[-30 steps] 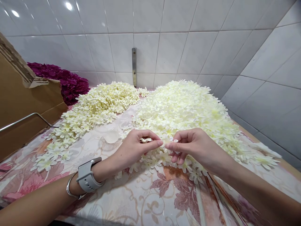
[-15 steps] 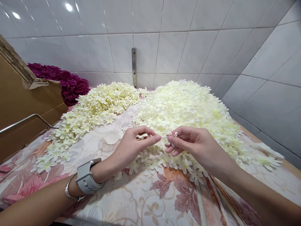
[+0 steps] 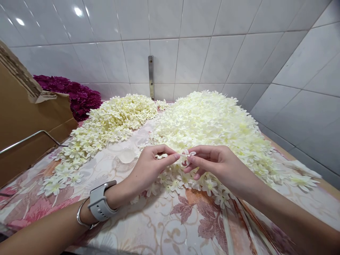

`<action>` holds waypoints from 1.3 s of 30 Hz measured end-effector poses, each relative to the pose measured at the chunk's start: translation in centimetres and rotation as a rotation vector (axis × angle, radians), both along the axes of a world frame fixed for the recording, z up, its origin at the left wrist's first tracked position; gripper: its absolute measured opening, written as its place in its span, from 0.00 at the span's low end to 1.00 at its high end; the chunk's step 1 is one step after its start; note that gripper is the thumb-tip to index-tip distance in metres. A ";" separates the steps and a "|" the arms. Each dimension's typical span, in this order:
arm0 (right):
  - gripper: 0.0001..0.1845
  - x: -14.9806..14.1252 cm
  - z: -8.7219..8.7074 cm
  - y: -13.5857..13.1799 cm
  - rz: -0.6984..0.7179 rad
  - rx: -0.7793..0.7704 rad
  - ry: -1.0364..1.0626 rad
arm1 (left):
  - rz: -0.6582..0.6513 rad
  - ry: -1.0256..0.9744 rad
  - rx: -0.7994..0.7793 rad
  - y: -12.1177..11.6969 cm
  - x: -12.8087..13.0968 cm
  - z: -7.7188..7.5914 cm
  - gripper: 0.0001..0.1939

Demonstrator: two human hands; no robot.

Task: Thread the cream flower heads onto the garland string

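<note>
My left hand (image 3: 152,164), with a grey-banded watch on its wrist, is closed, thumb and forefinger pinching the thin stem end of a small white flower (image 3: 186,156). Another white flower (image 3: 161,156) shows tucked inside the curled left fingers. From the other side my right hand (image 3: 212,159) pinches the first flower by its petals, so both hands meet on it. Beneath and behind them spreads a big heap of white artificial-looking flowers (image 3: 204,120). What the other right fingers touch is partly hidden.
A second, creamier flower pile (image 3: 119,117) lies at left. Behind it are purple flowers (image 3: 82,97) beside a cardboard box (image 3: 32,124) with a metal rod (image 3: 23,140). A small clear dish (image 3: 126,155) sits on the floral tablecloth (image 3: 159,226). Tiled walls close off the back and right.
My right hand has shifted slightly left, bringing the flower's petals up against the left fingertips. The flower has turned a little. The piles stay as they were.
</note>
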State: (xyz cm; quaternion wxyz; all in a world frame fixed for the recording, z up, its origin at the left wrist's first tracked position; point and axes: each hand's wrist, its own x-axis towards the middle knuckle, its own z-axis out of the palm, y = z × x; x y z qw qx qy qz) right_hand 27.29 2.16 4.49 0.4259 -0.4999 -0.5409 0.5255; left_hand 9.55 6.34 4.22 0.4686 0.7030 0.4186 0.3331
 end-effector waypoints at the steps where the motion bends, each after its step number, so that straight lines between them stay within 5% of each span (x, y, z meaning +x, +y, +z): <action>1: 0.12 0.0 0.0 0.0 -0.006 -0.005 -0.001 | 0.014 0.011 -0.003 0.0 0.0 0.0 0.10; 12: 0.13 0.7 0.8 0.3 -0.104 0.056 -0.111 | 0.114 0.035 -0.057 0.2 -0.1 0.0 0.10; 21: 0.15 2.0 1.3 0.4 -0.250 0.193 -0.214 | 0.233 -0.293 -0.235 0.5 0.1 -0.4 0.18; 23: 0.11 2.0 1.2 0.5 -0.309 0.317 -0.355 | 0.204 -0.446 -0.279 0.4 0.3 -0.2 0.11; 27: 0.03 1.6 0.7 0.4 -0.494 0.820 -0.720 | 0.007 -0.601 -0.360 -0.1 0.5 0.0 0.05; 30: 0.06 0.8 0.5 -0.1 -0.363 1.088 -0.772 | -0.175 -0.587 -0.415 -0.5 0.5 -0.1 0.05; 33: 0.06 0.0 0.1 -0.6 -0.212 1.164 -0.729 | -0.242 -0.490 -0.394 -0.8 0.4 -0.5 0.09; 39: 0.04 -0.3 -0.7 -0.6 -0.100 1.254 -0.785 | -0.172 -0.393 -0.377 -1.2 0.3 -0.3 0.13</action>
